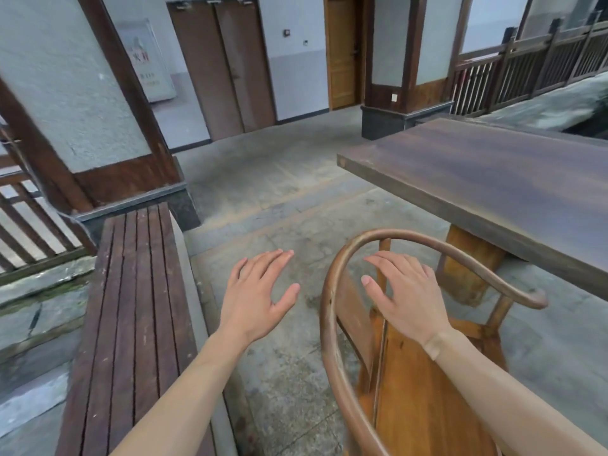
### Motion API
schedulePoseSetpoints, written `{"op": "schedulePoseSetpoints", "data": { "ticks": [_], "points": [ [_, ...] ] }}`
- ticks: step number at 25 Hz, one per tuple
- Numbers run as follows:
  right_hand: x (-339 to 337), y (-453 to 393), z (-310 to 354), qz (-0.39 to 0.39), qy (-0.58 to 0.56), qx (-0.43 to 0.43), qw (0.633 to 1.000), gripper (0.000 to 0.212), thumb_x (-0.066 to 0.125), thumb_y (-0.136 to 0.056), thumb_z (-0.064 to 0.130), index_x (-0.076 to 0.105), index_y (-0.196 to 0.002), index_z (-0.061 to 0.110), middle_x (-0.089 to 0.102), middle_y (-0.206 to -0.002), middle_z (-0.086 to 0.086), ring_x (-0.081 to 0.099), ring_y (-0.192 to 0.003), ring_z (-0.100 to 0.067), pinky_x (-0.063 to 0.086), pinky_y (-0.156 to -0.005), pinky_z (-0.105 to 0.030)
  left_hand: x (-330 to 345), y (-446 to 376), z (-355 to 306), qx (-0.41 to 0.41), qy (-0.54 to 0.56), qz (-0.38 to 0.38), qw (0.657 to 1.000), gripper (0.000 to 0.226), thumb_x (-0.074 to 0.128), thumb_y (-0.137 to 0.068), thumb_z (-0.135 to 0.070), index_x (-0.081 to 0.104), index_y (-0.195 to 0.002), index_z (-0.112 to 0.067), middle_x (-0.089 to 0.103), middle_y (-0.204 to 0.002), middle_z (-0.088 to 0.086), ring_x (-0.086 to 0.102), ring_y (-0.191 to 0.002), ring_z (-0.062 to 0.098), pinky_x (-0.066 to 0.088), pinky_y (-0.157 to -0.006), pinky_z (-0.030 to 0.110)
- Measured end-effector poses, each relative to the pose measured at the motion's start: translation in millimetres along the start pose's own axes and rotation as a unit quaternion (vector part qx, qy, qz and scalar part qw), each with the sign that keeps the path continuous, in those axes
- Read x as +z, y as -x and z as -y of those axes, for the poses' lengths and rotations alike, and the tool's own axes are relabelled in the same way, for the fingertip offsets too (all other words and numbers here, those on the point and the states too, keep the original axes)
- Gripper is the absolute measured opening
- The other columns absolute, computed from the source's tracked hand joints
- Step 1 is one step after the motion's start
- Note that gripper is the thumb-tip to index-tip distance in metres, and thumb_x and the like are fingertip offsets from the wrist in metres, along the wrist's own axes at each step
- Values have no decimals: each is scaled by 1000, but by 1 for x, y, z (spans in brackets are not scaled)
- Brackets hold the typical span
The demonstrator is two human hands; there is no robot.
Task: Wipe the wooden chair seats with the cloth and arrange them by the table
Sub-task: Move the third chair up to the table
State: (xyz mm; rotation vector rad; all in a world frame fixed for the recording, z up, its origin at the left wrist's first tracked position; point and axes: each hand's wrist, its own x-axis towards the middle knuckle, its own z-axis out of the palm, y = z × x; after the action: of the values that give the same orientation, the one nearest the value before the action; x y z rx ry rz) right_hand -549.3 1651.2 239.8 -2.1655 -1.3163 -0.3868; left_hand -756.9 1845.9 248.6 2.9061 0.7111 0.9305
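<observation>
A wooden chair (332, 311) with a curved horseshoe rail stands at the lower right, its orange-brown seat (418, 399) below me. My right hand (406, 294) hovers flat and empty above the seat, inside the rail's curve. To the left of the chair, my left hand (260, 291) is spread open over the stone floor, holding nothing. The long dark wooden table (493, 179) runs along the right, just beyond the chair. No cloth is in view.
A slatted wooden bench (131, 307) runs along the left beside a pillar base (138, 199). Wooden railings (526, 64) line the far right. Brown double doors (227, 64) are at the back. Stone floor (279, 199) lies between bench and table.
</observation>
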Motion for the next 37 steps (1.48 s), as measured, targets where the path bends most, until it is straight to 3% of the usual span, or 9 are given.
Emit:
{"op": "schedulePoseSetpoints", "data": {
  "ticks": [4,12,18,28,37],
  "points": [
    [39,-50,5,-8,14,6,1000,52,35,-96,59,62,-129,30,64,-132,6,56,-125,-19,43,-98,-42,27,-40,45,10,11,8,1000,58,38,-94,-59,51,-142,-30,57,-142,-7,51,-132,17,33,-113,44],
    [138,-197,57,-58,71,35,995,48,38,-95,58,66,-123,31,66,-125,8,61,-116,-20,44,-90,-38,80,-146,202,56,63,4,996,57,40,-94,-58,52,-142,-30,57,-141,-7,51,-132,16,33,-114,45],
    [179,-280,76,-67,108,66,990,46,40,-96,57,65,-123,31,65,-127,9,59,-118,-19,41,-93,-38,113,-234,265,100,97,15,990,58,39,-93,-58,51,-142,-31,57,-142,-6,49,-134,16,31,-116,46],
    [194,-332,-13,-117,175,190,959,50,37,-95,59,65,-125,31,64,-130,6,57,-123,-20,41,-99,-42,209,-369,232,252,162,43,953,57,43,-91,-57,53,-141,-30,56,-143,-5,50,-134,17,31,-115,48],
    [153,-365,-68,-178,269,296,899,46,40,-95,57,65,-123,31,65,-128,7,56,-122,-20,39,-98,-40,267,-484,160,390,267,42,880,55,46,-92,-52,53,-140,-27,57,-142,-4,52,-132,17,34,-113,50]
  ]
}}
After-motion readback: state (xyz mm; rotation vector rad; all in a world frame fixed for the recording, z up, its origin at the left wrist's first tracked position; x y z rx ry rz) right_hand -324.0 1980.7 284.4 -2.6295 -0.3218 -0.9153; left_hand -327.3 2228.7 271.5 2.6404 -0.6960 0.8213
